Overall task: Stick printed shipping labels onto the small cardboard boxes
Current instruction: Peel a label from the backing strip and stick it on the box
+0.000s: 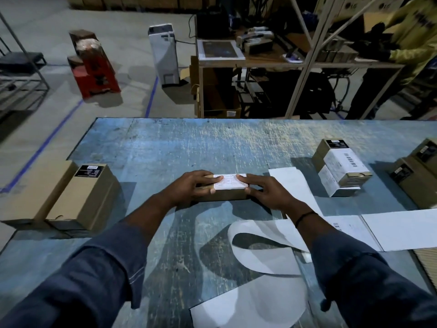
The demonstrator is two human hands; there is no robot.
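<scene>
A small cardboard box (222, 194) lies in the middle of the blue table (165, 147). A white printed label (230, 182) sits on its top face. My left hand (194, 185) rests on the box's left part, with its index finger pressing the label's left edge and its thumb on the label's front corner. My right hand (262, 190) presses the label's right side with straight fingers, thumb on the box's front edge.
Two brown boxes (82, 197) stand at the left. A labelled box (340, 166) and more boxes (416, 171) stand at the right. Peeled backing strips (260, 254) and label sheets (402, 228) lie near me. Another person (411, 43) works at a far bench.
</scene>
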